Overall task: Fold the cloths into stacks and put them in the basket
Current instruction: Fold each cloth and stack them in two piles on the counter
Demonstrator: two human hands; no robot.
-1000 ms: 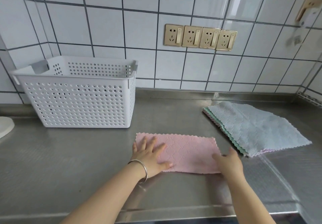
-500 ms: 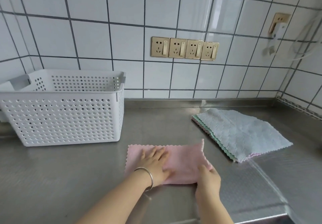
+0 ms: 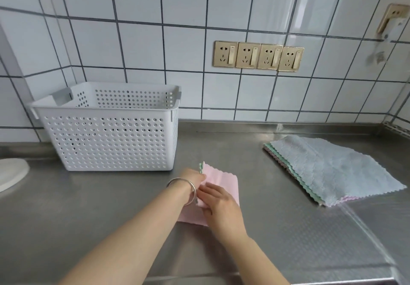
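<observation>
A pink cloth (image 3: 224, 181) lies folded into a small rectangle on the steel counter (image 3: 111, 207), just in front of the white perforated basket (image 3: 111, 138). A green edge shows at its far left corner. My left hand (image 3: 193, 179), with a metal bangle on the wrist, grips the cloth's left edge with curled fingers. Over the near left part, my right hand (image 3: 218, 201) pinches a raised fold. A stack of flat cloths (image 3: 328, 169), blue on top with green and pink beneath, sits at the right.
The basket stands against the tiled wall at the left. Several gold sockets (image 3: 258, 56) are set in the wall above the counter. A white rounded object (image 3: 11, 173) pokes in at the far left. The counter's front edge runs just below my forearms.
My right hand has carried the cloth's right side over to the left, halving it into a small rectangle. My left hand went from pressing flat to gripping the left edge. The view shifted.
</observation>
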